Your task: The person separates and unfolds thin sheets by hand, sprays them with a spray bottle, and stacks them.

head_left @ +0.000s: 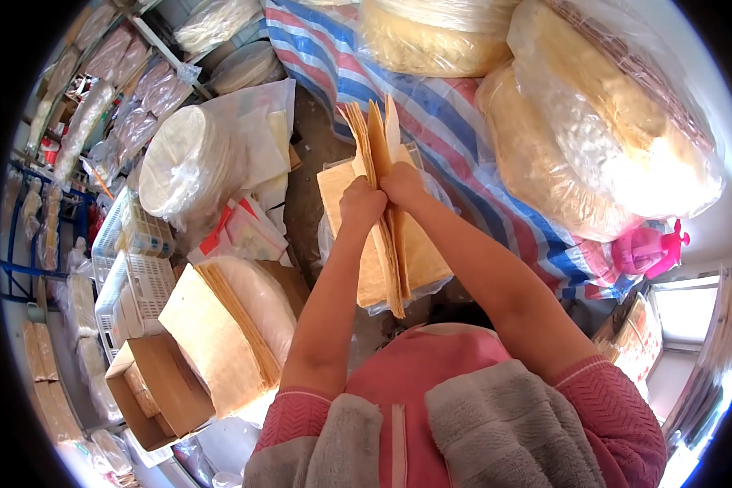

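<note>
My left hand point(362, 202) and my right hand point(403, 185) are closed side by side around a bundle of thin tan sheets point(372, 146), which stands on edge with its far ends fanned apart. The sheets look stiff and slightly rough; I cannot tell what they are made of. Beneath them lies a flat stack of similar tan sheets point(424, 256), resting on clear plastic. The thumbs press the bundle from above, and the other fingers are mostly hidden behind it.
Left of my arms are a thick pile of tan sheets point(211, 342), a cardboard box point(159, 390), white plastic baskets point(134, 285) and a bagged round stack point(179, 167). On the right, big bagged round stacks point(577, 138) lie on a striped tarp point(455, 154) beside a pink spray bottle point(647, 248).
</note>
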A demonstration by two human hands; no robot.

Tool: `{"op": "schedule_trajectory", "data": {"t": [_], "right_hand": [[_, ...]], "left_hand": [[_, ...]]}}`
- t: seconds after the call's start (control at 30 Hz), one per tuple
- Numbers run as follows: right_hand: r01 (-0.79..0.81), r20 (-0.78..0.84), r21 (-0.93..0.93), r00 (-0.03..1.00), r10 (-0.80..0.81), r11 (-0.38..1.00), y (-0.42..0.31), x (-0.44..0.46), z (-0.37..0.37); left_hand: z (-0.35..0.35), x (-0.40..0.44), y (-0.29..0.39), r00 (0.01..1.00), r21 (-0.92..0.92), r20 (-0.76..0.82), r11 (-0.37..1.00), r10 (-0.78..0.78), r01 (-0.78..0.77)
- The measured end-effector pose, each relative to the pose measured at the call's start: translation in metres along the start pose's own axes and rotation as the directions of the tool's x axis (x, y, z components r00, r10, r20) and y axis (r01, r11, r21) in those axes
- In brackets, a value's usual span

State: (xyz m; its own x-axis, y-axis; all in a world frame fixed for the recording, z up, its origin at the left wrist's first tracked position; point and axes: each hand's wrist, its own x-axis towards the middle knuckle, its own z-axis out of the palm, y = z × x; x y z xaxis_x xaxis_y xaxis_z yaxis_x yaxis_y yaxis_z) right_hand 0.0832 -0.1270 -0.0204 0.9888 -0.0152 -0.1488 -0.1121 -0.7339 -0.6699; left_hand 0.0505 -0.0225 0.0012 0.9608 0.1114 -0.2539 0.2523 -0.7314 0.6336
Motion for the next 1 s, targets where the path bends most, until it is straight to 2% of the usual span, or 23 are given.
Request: {"op": "schedule_trajectory", "data": {"t": [0.1,0.2,0.3,0.33,0.4,0.43,0.47,0.57,0.6,0.7,0.8,0.87,0.9,1.0], "right_hand": [[-0.099,0.076,-0.012,0.992,0.099,0.995,-0.005,-0.005,-0.007],[-0.033,0.061,-0.090,0.997,0.038,0.995,0.000,-0.008,-0.003],[-0.096,0.127,0.039,0.988,0.091,0.995,-0.004,-0.017,-0.005],[-0.150,0.214,0.159,0.970,0.114,0.976,-0.009,-0.021,-0.008],[-0.279,0.389,0.371,0.913,0.125,0.886,-0.024,-0.031,-0.013],[-0.261,0.395,0.402,0.914,0.091,0.878,-0.026,-0.039,-0.015],[-0.242,0.401,0.432,0.915,0.056,0.869,-0.026,-0.050,-0.017],[-0.195,0.417,0.519,0.908,-0.047,0.832,-0.015,-0.065,-0.013],[-0.180,0.421,0.547,0.903,-0.083,0.817,-0.014,-0.068,-0.014],[-0.146,0.453,0.528,0.882,-0.132,0.836,-0.015,-0.070,-0.023],[-0.115,0.437,0.461,0.892,-0.112,0.880,-0.013,-0.068,-0.025],[0.192,0.173,0.242,0.956,-0.237,0.951,-0.011,-0.067,-0.010],[0.315,0.049,0.094,0.946,-0.320,0.945,-0.009,-0.065,-0.001],[0.195,-0.017,0.060,0.981,-0.194,0.979,-0.011,-0.058,0.012]], "left_hand": [[0.009,-0.007,-0.003,0.998,-0.069,-0.069,0.998,-0.010,0.005],[0.006,-0.019,-0.004,0.985,-0.093,-0.162,0.995,-0.052,0.037],[0.003,-0.022,-0.011,0.971,-0.122,-0.223,0.991,-0.082,0.055],[0.003,-0.022,-0.013,0.967,-0.136,-0.238,0.989,-0.088,0.057],[0.002,-0.021,-0.021,0.973,-0.278,-0.199,0.959,-0.114,0.055],[0.001,-0.019,-0.027,0.976,-0.348,-0.180,0.936,-0.125,0.056],[0.003,-0.010,-0.038,0.971,-0.442,-0.124,0.887,-0.205,0.130],[-0.005,-0.009,-0.042,0.975,-0.558,-0.021,0.812,-0.223,0.174],[-0.008,-0.015,-0.035,0.976,-0.640,0.016,0.748,-0.217,0.177],[-0.010,-0.017,-0.037,0.982,-0.609,0.031,0.776,-0.184,0.165],[-0.007,-0.016,-0.043,0.987,-0.707,0.063,0.691,-0.146,0.148],[-0.004,-0.015,-0.043,0.991,-0.618,0.047,0.775,-0.129,0.130],[-0.002,-0.014,-0.041,0.992,-0.570,0.041,0.813,-0.119,0.121],[-0.002,-0.011,-0.033,0.988,-0.504,0.035,0.851,-0.150,0.147]]}}
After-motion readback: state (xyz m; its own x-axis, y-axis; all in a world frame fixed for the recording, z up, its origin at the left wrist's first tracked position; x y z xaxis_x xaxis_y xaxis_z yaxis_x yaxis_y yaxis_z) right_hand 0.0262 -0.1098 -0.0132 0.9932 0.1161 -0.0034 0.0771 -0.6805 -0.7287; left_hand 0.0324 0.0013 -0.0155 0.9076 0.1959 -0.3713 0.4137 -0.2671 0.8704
